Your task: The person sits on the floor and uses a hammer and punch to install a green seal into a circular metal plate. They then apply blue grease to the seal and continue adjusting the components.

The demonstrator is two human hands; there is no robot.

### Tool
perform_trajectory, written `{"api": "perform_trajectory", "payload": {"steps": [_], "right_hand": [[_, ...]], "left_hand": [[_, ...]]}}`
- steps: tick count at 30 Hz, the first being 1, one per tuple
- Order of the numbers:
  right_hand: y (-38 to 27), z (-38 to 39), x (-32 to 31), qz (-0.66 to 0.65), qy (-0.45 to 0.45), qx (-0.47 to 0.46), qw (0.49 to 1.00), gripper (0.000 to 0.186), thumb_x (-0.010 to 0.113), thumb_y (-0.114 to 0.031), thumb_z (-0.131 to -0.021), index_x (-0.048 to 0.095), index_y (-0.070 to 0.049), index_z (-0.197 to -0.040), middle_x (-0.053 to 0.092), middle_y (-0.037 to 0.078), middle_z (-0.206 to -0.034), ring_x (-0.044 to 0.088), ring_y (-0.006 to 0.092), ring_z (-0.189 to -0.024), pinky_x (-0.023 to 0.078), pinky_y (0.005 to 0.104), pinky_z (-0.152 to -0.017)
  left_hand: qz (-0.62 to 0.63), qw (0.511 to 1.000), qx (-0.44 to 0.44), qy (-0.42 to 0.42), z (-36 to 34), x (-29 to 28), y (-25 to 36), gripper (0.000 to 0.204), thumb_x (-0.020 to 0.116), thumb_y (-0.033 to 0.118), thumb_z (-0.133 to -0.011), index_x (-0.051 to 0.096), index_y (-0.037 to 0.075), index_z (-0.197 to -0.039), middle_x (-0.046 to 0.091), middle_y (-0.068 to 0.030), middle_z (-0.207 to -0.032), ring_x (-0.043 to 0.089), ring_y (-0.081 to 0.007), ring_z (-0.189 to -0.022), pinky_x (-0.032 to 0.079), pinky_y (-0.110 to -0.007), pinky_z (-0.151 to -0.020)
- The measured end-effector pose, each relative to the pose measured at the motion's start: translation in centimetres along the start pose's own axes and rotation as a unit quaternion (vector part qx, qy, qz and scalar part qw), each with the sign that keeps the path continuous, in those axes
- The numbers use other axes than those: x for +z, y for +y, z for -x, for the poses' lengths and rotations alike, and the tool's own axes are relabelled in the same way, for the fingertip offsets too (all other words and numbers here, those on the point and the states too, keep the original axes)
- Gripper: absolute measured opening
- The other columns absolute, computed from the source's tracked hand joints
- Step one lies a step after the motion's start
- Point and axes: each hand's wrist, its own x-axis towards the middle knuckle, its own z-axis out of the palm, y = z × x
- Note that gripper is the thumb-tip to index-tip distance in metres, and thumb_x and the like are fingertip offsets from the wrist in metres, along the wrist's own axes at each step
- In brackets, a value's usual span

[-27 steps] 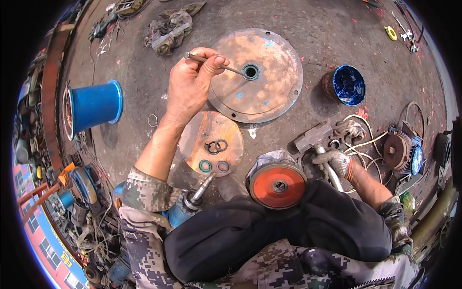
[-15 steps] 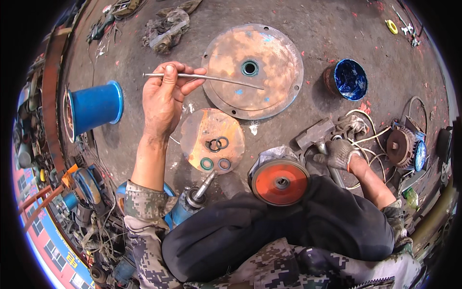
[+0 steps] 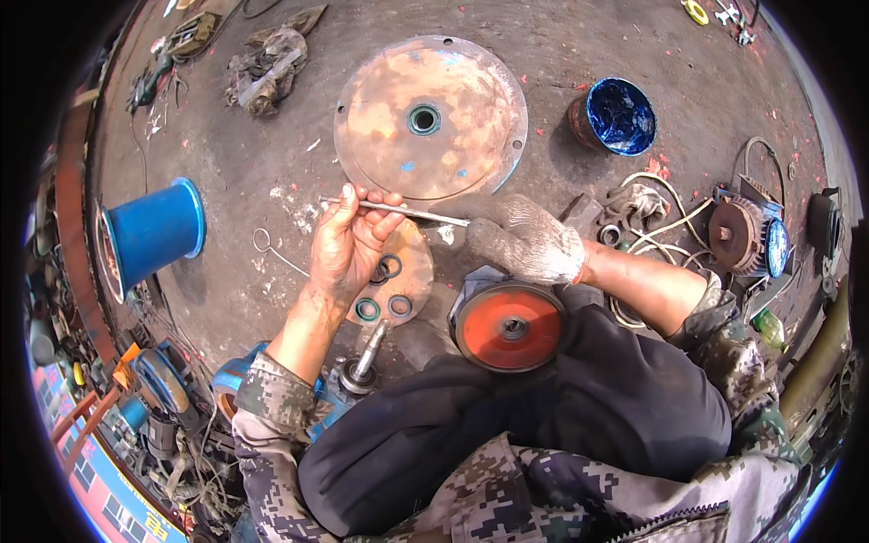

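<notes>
A thin metal rod (image 3: 416, 213) with a small flat head at its left end spans both hands, lying nearly level. My bare left hand (image 3: 344, 244) pinches it between thumb and fingers near the head. Around its right end is closed my right hand (image 3: 525, 240), in a grey knitted glove. Below the glove, a red disc (image 3: 498, 339) with a dark rim and a central bore rests at my lap. Under the left hand lies a small round plate (image 3: 415, 258) carrying several rings, among them a green one (image 3: 367, 309).
Ahead lies a large round plate (image 3: 380, 86) with a central hole. Further right stand a blue-lined pot (image 3: 621, 116) and a motor (image 3: 738, 233) by looped cable. A blue flanged cylinder (image 3: 158, 226) is at left. A shaft with bearing (image 3: 369, 355) stands by my left knee.
My right hand has left the hammer area and come leftward onto the rod's right end. The left hand with the rod has dropped lower in view. The whole view has shifted slightly.
</notes>
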Motion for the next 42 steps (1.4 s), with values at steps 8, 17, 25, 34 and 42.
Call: {"api": "perform_trajectory", "payload": {"steps": [8,17,25,34,42], "right_hand": [[-1.9,2.0,1.3,-0.626,-0.076,0.278,0.724,0.069,0.030,-0.062,-0.111,0.056,-0.011,-0.148,0.040,-0.003,-0.052,0.033,0.0111,-0.044,0.029,0.0270,-0.045],[3.4,7.3,-1.1,0.269,-0.032,0.091,0.958,0.030,0.065,-0.027,-0.098,0.067,-0.006,-0.120,0.073,0.020,-0.100,0.072,0.0401,-0.092,0.056,0.0497,-0.079],[6.4,16.9,-1.3,0.271,0.172,0.389,0.864,0.047,0.080,-0.024,-0.086,0.060,-0.007,-0.125,0.069,0.025,-0.116,0.066,0.0473,-0.109,0.052,0.0535,-0.091],[5.4,14.5,-4.4,0.258,0.024,0.416,0.872,0.047,0.083,-0.029,-0.071,0.069,0.004,-0.102,0.072,0.027,-0.095,0.070,0.0431,-0.093,0.053,0.0509,-0.081],[4.3,13.5,-4.0,-0.235,0.106,0.517,0.816,0.044,0.073,-0.011,-0.080,0.063,0.002,-0.121,0.069,0.012,-0.090,0.067,0.0208,-0.067,0.056,0.0319,-0.059]], "left_hand": [[-0.026,0.999,-0.025,-0.033,0.7,0.6,-0.6,0.024,0.051,0.025,-0.112,0.060,0.003,-0.109,0.064,-0.0103,-0.107,0.069,-0.0298,-0.114,0.065,-0.043,-0.096],[-0.109,0.980,0.151,-0.066,0.4,1.4,6.7,0.031,0.043,0.029,-0.114,0.058,0.002,-0.112,0.065,-0.0126,-0.112,0.069,-0.0320,-0.119,0.060,-0.047,-0.104],[-0.306,0.919,0.245,0.037,-1.1,4.1,5.6,0.034,0.048,0.031,-0.113,0.060,-0.001,-0.116,0.067,-0.0182,-0.114,0.069,-0.0383,-0.119,0.061,-0.045,-0.102],[-0.628,0.765,0.142,-0.004,-4.0,8.6,5.9,0.035,0.055,0.034,-0.111,0.067,0.001,-0.113,0.070,-0.0100,-0.103,0.072,-0.0205,-0.097,0.056,-0.035,-0.083],[-0.869,0.455,0.128,-0.144,-8.2,3.7,1.1,0.026,0.056,0.023,-0.105,0.064,-0.001,-0.111,0.057,-0.0199,-0.149,0.065,-0.0429,-0.115,0.055,-0.051,-0.095]]}}
